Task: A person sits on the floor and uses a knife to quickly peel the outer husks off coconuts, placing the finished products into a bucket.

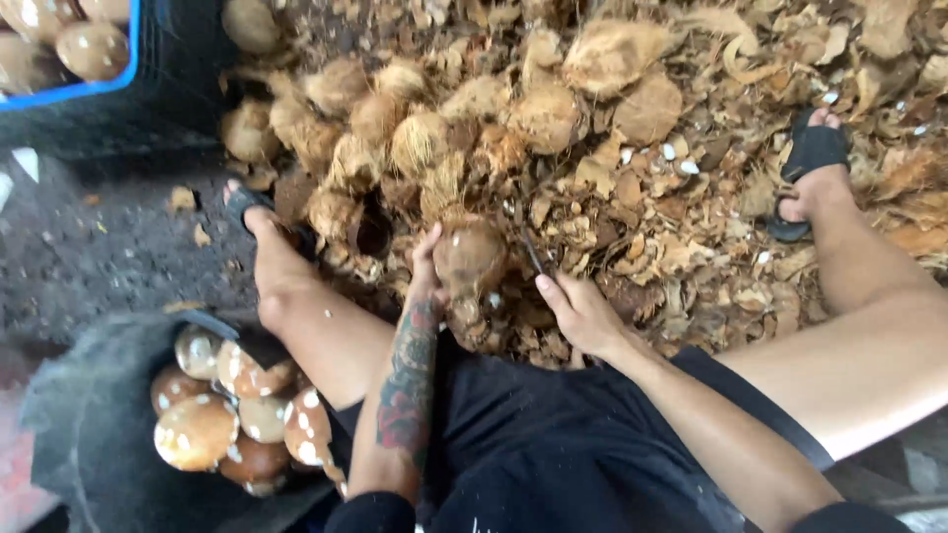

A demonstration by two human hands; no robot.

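The left hand (427,268) wrapped its fingers round a brown, fibrous, round coconut (470,259), probably heavy and rigid; at three o'clock, the right hand (578,311) gripped a dark knife (535,255).

The left hand (430,271) grips a husked brown coconut (470,259) upright between the person's knees, while the right hand (581,314) holds a dark blade (536,255) just beside it. Unpeeled coconuts (415,138) and husk scraps (671,227) cover the floor ahead; peeled ones fill a black tub (89,415) at left.
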